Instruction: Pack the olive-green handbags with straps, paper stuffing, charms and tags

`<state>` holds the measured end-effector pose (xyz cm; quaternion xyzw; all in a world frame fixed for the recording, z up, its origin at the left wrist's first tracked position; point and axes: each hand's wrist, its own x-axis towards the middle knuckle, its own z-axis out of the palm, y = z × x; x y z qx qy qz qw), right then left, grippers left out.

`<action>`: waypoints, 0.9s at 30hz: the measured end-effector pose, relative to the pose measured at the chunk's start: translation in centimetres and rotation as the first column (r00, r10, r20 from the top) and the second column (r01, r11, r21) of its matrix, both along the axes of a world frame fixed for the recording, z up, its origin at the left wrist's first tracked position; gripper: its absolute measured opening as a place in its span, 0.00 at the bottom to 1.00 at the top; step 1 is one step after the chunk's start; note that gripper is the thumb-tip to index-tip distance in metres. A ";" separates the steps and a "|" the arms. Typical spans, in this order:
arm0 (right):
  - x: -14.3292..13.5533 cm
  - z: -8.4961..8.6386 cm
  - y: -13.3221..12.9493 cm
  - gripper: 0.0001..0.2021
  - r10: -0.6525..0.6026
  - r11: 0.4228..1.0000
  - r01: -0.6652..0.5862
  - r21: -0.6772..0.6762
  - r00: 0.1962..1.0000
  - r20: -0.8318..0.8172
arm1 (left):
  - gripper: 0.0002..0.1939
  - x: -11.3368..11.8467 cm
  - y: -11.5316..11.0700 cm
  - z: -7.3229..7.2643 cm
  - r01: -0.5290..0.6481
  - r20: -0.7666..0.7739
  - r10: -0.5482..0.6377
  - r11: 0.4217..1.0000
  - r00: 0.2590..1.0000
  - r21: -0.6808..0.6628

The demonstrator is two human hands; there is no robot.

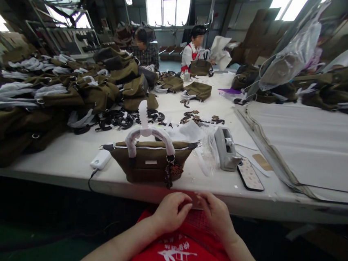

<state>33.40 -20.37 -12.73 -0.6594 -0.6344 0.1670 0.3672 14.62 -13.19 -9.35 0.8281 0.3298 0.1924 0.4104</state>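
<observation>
An olive handbag (pixel 141 164) stands upright on the table right in front of me. Its two handles (pixel 133 141) are wrapped in white paper, and a silver zipper runs along its top. From the handle's right base hangs a leopard-patterned charm (pixel 174 172). Just below the table edge, over my red apron, my left hand (pixel 172 211) is loosely curled with a gap between thumb and fingers. Close beside it, my right hand (pixel 216 214) has bent fingers pointing left. Neither hand touches the bag, and I see nothing held in either.
A grey tape dispenser (pixel 226 150) and a phone (pixel 250 174) lie right of the bag; a white corded device (pixel 100 159) is left. Olive bags (pixel 82 93) pile up on the left, beside black straps (pixel 122 118). White sheets (pixel 314 148) cover the right. Two people sit across.
</observation>
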 end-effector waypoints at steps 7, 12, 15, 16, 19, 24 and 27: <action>-3.3 3.1 -0.6 0.24 0.152 0.962 -0.182 -0.203 0.976 -0.154 | 0.21 -1.4 0.4 2.2 0.108 -0.184 -0.067 0.969 0.981 0.223; -4.3 5.8 0.1 0.26 0.276 0.901 -0.342 -0.266 0.926 -0.257 | 0.12 -3.0 0.9 4.0 0.262 -0.142 -0.235 0.940 0.962 0.218; -4.5 6.8 0.7 0.15 0.336 0.889 -0.404 -0.214 0.895 -0.293 | 0.15 -3.8 1.0 4.5 0.153 -0.126 -0.125 0.956 0.984 0.249; -4.4 6.9 0.9 0.11 0.348 0.895 -0.404 -0.190 0.898 -0.271 | 0.18 -4.1 1.1 4.7 0.110 -0.116 -0.083 0.961 0.990 0.255; -3.6 6.9 2.1 0.10 0.321 0.937 -0.335 -0.096 0.937 -0.137 | 0.18 -4.7 1.6 5.2 -0.045 -0.042 0.057 0.968 0.998 0.246; -2.1 6.2 5.6 0.14 0.089 0.993 -0.069 0.096 0.970 -0.225 | 0.10 -4.7 3.4 5.4 -0.474 0.175 0.442 0.843 0.880 0.254; -2.4 5.8 7.9 0.15 0.077 0.996 -0.059 0.064 0.939 -0.336 | 0.12 -3.9 4.5 4.9 -0.515 0.181 0.486 0.834 0.855 0.198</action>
